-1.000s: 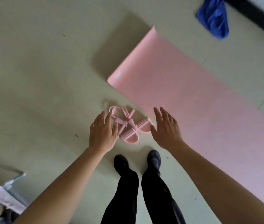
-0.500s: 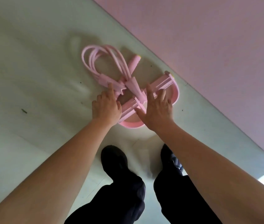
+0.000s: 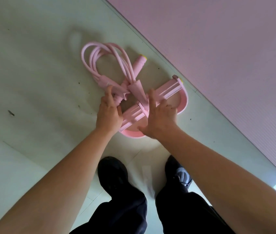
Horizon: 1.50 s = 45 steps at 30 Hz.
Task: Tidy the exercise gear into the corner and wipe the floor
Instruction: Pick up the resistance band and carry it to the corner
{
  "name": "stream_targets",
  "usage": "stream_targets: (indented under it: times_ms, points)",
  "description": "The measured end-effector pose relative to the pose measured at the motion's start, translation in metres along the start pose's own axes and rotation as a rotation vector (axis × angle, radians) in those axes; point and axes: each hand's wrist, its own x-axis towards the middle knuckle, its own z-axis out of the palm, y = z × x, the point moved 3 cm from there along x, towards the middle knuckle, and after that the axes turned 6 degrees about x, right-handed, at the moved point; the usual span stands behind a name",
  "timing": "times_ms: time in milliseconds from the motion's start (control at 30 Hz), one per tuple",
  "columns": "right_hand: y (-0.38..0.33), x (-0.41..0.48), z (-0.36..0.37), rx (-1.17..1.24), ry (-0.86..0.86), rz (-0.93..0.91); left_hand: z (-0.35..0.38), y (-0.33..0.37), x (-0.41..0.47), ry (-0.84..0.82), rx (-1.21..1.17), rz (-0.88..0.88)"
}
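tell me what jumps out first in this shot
A pink pedal resistance band lies mid-frame on the pale floor, its tubes looped at upper left. The left hand touches its straps and the right hand grips its footbar. A pink yoga mat fills the upper right.

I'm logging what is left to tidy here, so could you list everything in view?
exercise puller: one, pink with yellow tips, on the floor beside the mat
mat: one, pink, upper right, flat on the floor
floor: pale with dark specks, under everything
shoes: two, black, bottom centre
trousers: one pair, dark, bottom edge
left hand: straight fingers on the puller's strap
right hand: fingers bent over the puller's bar
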Motion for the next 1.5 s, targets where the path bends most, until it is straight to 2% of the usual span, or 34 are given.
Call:
stream_targets:
  times_ms: [133, 200, 300, 400, 500, 567, 633, 867, 1033, 1133, 1200, 1333, 1500]
  points:
    - [0.000, 0.003, 0.018, 0.090, 0.155, 0.032, 0.001, 0.000, -0.007, 0.016, 0.063, 0.069]
    - [0.007, -0.006, 0.013, 0.208, 0.164, 0.036, -0.008, 0.003, -0.017, 0.031, 0.117, 0.130]
    - [0.018, -0.039, -0.020, 0.365, 0.180, -0.019, -0.039, 0.022, -0.044, 0.045, 0.136, 0.129]
    - [0.032, -0.090, -0.074, 0.359, 0.256, -0.087, -0.091, 0.064, -0.083, 0.087, 0.119, 0.135]
    - [0.046, -0.149, -0.138, 0.399, 0.324, -0.121, -0.163, 0.116, -0.118, 0.141, 0.106, 0.169]
    - [0.056, -0.192, -0.191, 0.446, 0.449, -0.135, -0.221, 0.157, -0.134, 0.170, 0.094, 0.185]
    - [0.067, -0.241, -0.252, 0.479, 0.561, -0.128, -0.288, 0.207, -0.155, 0.191, 0.100, 0.216]
    - [0.108, -0.436, -0.481, 0.495, 0.764, -0.165, -0.532, 0.391, -0.250, 0.312, 0.164, 0.373]
    - [0.138, -0.548, -0.586, 0.468, 1.021, -0.114, -0.640, 0.486, -0.303, 0.463, 0.126, 0.530]
    - [0.148, -0.607, -0.613, 0.432, 1.170, -0.042, -0.673, 0.525, -0.332, 0.491, 0.099, 0.673]
    - [0.157, -0.640, -0.617, 0.389, 1.244, 0.045, -0.685, 0.546, -0.346, 0.453, 0.112, 0.766]
    - [0.184, -0.702, -0.597, 0.332, 1.306, 0.261, -0.688, 0.579, -0.372, 0.327, 0.093, 0.908]
    - [0.217, -0.797, -0.545, 0.298, 1.377, 0.530, -0.655, 0.632, -0.447, 0.120, 0.111, 1.108]
